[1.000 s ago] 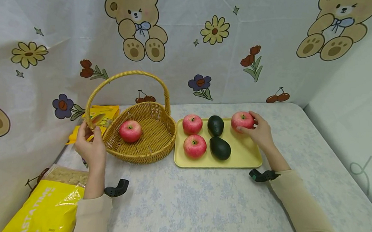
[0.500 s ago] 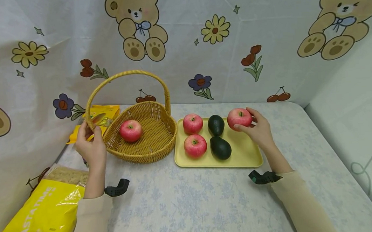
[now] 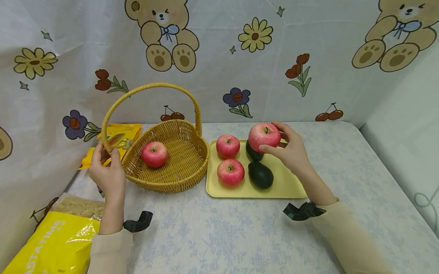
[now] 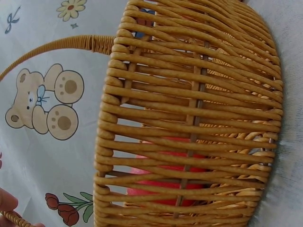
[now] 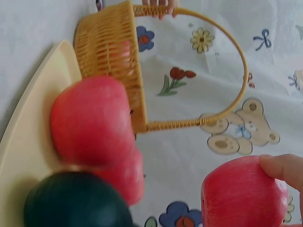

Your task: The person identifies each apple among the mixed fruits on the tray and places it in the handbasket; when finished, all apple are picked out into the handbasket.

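Observation:
My right hand (image 3: 294, 151) holds a red apple (image 3: 264, 136) between thumb and fingers, raised above the back of the yellow tray (image 3: 285, 183). Under it, the rear avocado (image 3: 253, 151) is partly hidden; the front avocado (image 3: 261, 175) shows fully. Two more apples, a rear one (image 3: 228, 146) and a front one (image 3: 230, 173), lie at the tray's left. With its thumb and fingers, my left hand (image 3: 108, 172) grips the left side of the handle of a wicker basket (image 3: 183, 165). One apple (image 3: 154, 154) sits inside the basket; the left wrist view shows it through the weave.
A yellow pasta bag (image 3: 50, 249) lies at the front left. Behind the basket's left side is another yellow packet (image 3: 124, 133). A patterned cloth (image 3: 215, 50) hangs along the table's back edge. The basket stands close to the tray's left edge.
My right hand has lifted the apple off the tray's back right and carried it left, over the rear avocado. The left hand and the basket stay put.

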Demonstrator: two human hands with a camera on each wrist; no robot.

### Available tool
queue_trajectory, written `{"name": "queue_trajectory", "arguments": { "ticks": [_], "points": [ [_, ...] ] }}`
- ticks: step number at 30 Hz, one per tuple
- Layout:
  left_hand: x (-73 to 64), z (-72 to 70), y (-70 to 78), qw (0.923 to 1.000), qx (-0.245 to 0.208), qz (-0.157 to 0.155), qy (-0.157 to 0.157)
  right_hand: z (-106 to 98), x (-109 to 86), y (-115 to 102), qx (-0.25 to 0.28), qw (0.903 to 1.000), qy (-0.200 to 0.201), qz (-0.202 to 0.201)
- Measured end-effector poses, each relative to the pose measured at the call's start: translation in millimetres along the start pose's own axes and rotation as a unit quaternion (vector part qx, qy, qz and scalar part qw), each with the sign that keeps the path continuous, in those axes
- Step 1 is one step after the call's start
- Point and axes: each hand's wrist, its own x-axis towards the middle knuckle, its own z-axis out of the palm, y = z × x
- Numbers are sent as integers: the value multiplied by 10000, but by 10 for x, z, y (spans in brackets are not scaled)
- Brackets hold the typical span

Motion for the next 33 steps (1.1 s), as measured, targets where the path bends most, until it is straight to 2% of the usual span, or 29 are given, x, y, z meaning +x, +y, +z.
{"name": "queue_trajectory", "arguments": {
  "ticks": [6, 11, 20, 24, 33],
  "points": [
    [6, -2, -4, 10000, 10, 59, 24, 248, 17, -224, 186, 9993, -256, -207],
    [11, -10, -5, 10000, 24, 76, 7, 516, 80, -322, 348, 9975, -513, -347],
    [-3, -4, 9, 9999, -88, 111, -21, 1022, 131, -489, 211, 9949, -971, -170],
    [-5, -2, 9, 9999, -83, 124, -36, 1241, 153, -564, 135, 9925, -1195, -223],
    [-13, -9, 15, 9999, -53, 131, -26, 1704, 227, -613, -247, 9844, -1540, -808]
  ]
}}
